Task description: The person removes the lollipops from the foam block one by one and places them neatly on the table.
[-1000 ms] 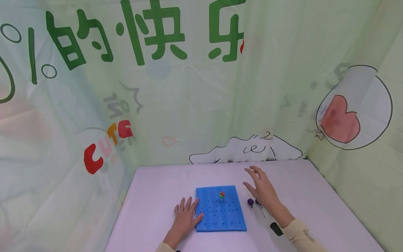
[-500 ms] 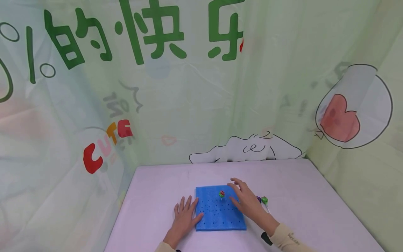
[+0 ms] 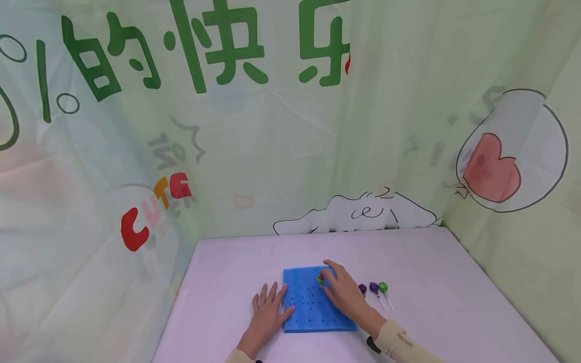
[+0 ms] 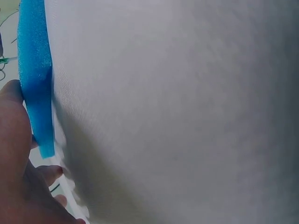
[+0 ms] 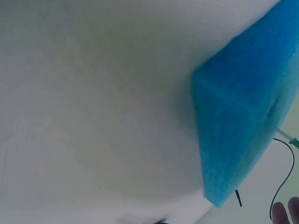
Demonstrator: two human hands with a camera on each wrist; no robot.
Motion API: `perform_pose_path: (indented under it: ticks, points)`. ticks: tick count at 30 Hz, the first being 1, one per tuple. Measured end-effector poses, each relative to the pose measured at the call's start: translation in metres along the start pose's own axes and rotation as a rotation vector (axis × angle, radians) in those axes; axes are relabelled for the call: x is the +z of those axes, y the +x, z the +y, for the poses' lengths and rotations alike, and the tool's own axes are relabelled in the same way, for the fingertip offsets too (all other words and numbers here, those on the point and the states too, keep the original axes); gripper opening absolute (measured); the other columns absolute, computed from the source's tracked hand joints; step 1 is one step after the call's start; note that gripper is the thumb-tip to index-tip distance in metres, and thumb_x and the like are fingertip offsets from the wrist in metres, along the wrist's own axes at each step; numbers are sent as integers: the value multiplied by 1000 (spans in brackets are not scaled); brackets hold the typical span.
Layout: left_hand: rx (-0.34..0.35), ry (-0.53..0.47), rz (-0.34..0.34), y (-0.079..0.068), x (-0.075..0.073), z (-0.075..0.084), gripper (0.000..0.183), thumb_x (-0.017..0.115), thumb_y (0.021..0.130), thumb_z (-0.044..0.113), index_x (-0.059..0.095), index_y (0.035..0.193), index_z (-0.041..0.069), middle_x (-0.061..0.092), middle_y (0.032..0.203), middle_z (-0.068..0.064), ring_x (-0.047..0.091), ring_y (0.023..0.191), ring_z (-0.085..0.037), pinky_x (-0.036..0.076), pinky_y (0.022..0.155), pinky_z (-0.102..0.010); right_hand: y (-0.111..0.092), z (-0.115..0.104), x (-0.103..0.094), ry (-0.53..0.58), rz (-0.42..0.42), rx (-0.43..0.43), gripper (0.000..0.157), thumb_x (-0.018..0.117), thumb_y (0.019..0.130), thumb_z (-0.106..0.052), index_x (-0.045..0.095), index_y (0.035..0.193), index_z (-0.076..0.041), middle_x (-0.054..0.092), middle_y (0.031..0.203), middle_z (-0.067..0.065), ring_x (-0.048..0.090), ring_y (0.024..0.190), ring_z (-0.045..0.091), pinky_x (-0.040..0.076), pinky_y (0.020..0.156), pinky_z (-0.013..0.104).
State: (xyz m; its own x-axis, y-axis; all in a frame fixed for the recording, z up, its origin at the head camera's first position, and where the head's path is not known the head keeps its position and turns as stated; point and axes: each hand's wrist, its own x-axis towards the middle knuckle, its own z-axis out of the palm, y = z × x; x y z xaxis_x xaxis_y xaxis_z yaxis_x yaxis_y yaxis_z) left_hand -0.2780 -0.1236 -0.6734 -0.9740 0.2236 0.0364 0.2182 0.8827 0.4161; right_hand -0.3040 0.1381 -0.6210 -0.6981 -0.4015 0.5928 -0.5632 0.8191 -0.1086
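Observation:
A blue foam board point(image 3: 308, 302) dotted with small holes lies on the table. Near its far side one red-and-green lollipop point(image 3: 321, 279) stands upright, its stick in the foam. My right hand point(image 3: 347, 295) reaches over the board, thumb and fingers spread on either side of the candy. In the right wrist view its fingertips point(image 5: 286, 211) are apart from the lollipop's green wrapper point(image 5: 295, 143). My left hand point(image 3: 269, 313) lies flat with fingers spread, thumb resting on the board's left edge. The left wrist view shows this hand point(image 4: 18, 163) against the foam's side point(image 4: 37, 84).
Right of the board lie a green lollipop point(image 3: 383, 287), a purple lollipop point(image 3: 374, 287) and another purple one point(image 3: 362, 289), partly hidden by my right hand. The pale table point(image 3: 227, 282) ends at a printed curtain point(image 3: 290, 151) behind and at both sides.
My right hand has moved left from beside the loose lollipops to the one standing in the board, uncovering the green and purple ones. The left hand has stayed in place.

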Motion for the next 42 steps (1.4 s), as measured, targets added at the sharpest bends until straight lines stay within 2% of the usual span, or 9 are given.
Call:
perform_pose_path:
  ticks: [5,10,18,19,25,26,29,35,42]
  points:
    - [-4,30,0,2,5,-2,80,38,93,77,31,158,31,29,165,-12,15,154,-43,14,117,-70,0,1,2,-9,1,-13,42,85,81,-19,62,116,-18,56,140,13,59,124,30,55,97,47]
    - [-3,42,8,3,8,-5,81,38,93,78,31,159,31,29,165,-11,15,154,-43,15,117,-70,0,1,4,-26,4,-15,40,83,83,-22,63,118,-19,57,139,11,60,122,29,55,97,47]
    - [2,58,19,2,9,-5,81,37,93,78,32,158,30,30,165,-10,16,154,-42,16,118,-69,0,0,2,-18,52,-27,41,85,80,-18,65,117,-17,59,135,12,62,119,30,56,94,47]
    - [2,63,18,2,9,-4,81,36,93,78,32,158,30,30,165,-10,16,154,-42,16,118,-69,0,0,1,-13,57,-28,33,80,87,-24,65,116,-16,59,135,12,62,119,30,56,94,47]
    - [-3,59,6,2,7,-4,81,36,93,78,32,158,30,30,165,-10,15,154,-42,16,118,-69,8,-2,-10,14,73,-14,35,80,87,-21,66,118,-14,60,133,13,61,120,30,57,94,46]
    - [-3,58,9,2,7,-4,81,37,93,78,32,158,30,30,165,-10,15,154,-42,16,118,-69,9,-3,-12,15,74,-8,44,86,80,-15,66,119,-13,60,133,12,61,119,30,57,94,46]
    - [-3,62,20,2,6,-3,80,38,93,77,33,158,30,31,165,-11,17,154,-43,16,118,-69,12,-4,-16,16,69,12,43,85,80,-15,67,119,-14,61,133,11,61,120,29,56,94,45]
    - [-2,38,9,1,1,1,77,42,95,73,34,157,28,31,164,-12,17,154,-44,16,118,-69,14,-4,-23,28,-4,95,41,85,81,-16,67,119,-15,63,126,8,62,117,27,57,93,43]
    - [-6,46,-1,1,0,1,77,41,95,73,33,158,29,30,165,-11,16,154,-43,16,119,-68,20,2,-50,233,-184,246,31,78,87,-14,70,117,-12,67,113,4,64,108,26,57,90,44]
